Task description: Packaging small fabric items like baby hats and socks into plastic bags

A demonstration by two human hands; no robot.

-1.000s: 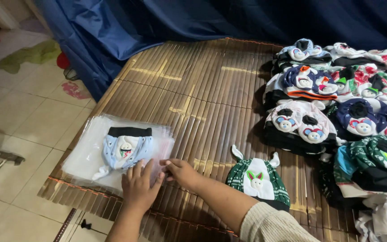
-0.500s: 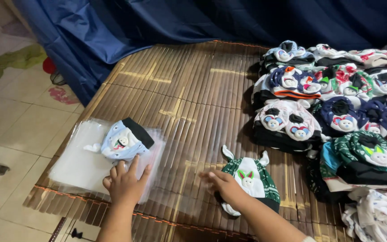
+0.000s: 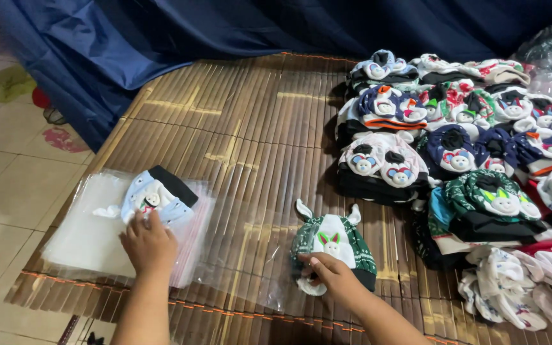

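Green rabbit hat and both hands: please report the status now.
Left hand flat on bagged light-blue hat. Right hand gripping green rabbit hat, a clear bag beside it. Hat pile lies apart, right.

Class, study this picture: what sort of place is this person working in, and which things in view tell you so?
Probably a small home workshop or packing spot for baby hats. Stacks of animal-face hats lie on a bamboo mat laid over a tiled floor, and the left hand presses a light blue hat on a pile of clear plastic bags.
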